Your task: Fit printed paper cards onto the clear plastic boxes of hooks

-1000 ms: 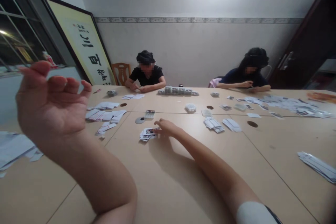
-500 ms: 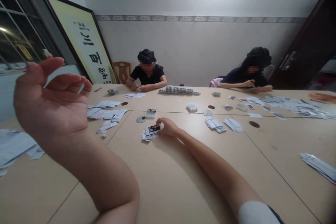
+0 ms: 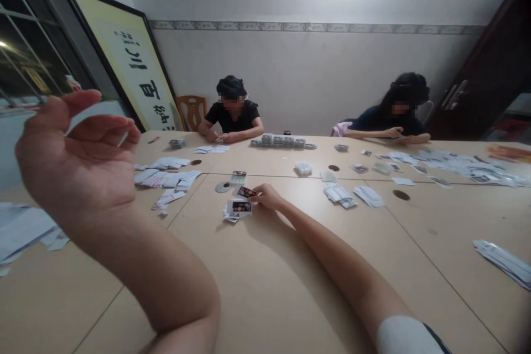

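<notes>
My left hand (image 3: 89,157) is raised at the left with its palm toward me. Its fingers are loosely curled, apart from the thumb, and hold nothing. Over the middle of the table, my right hand (image 3: 267,197) pinches a small photo card (image 3: 246,192) by its right end. Just below that card lies a small loose pile of white-edged photo cards (image 3: 232,215), the top one dark with a picture. Behind the held card are a clear plastic case (image 3: 238,177) and a grey round cable-hole cover (image 3: 223,188).
White paper slips (image 3: 168,178) lie in stacks at the left, larger sheets (image 3: 25,232) nearer me. Card stacks (image 3: 284,142) line the far edge. Two people sit opposite, handling small items. More slips (image 3: 340,196) and scattered cards (image 3: 452,166) lie to the right.
My right hand has lifted slightly, and the card in it now sits above and behind the pile, where another dark picture card shows on top. My left hand stays raised.
</notes>
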A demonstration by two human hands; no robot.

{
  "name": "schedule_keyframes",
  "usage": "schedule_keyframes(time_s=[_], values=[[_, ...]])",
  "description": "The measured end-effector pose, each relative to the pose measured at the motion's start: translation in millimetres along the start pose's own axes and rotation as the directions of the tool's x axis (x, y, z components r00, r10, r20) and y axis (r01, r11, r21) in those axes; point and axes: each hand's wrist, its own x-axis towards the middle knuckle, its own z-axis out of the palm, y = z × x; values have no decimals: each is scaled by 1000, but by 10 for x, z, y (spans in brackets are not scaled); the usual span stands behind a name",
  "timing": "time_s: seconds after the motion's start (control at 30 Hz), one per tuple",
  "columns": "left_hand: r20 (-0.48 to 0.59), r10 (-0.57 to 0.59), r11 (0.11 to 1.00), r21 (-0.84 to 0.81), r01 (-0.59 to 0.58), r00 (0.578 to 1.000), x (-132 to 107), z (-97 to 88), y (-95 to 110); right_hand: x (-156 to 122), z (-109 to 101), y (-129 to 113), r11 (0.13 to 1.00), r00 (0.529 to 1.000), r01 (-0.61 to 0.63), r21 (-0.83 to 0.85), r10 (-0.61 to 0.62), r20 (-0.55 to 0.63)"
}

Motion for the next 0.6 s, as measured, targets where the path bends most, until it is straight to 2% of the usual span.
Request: schedule_keyframes(time_s=[0.17, 0.23, 0.33, 0.43, 0.5, 0.6], values=[[-33, 5, 998, 70, -2, 999, -27, 67, 6, -57, -2, -94, 998, 999, 42, 57, -40, -27], [-8, 20, 998, 61, -20, 1000, -37, 104, 8, -86, -37, -166, 993, 998, 52, 105, -46, -52], [86, 98, 995, 12, -100, 991, -67, 139, 9, -137, -198, -325, 975, 994, 75, 209, -57, -92], [279, 79, 979, 160, -128, 957, -103, 154, -5, -240, -468, -552, 939, 983, 143, 313, -99, -152], [463, -42, 933, 336, -131, 885, -110, 171, -33, -352, -656, -723, 912, 973, 196, 361, -136, -184], [660, -298, 837, 528, -145, 690, -90, 236, -107, -557, -874, -955, 880, 960, 262, 397, -196, -200]])
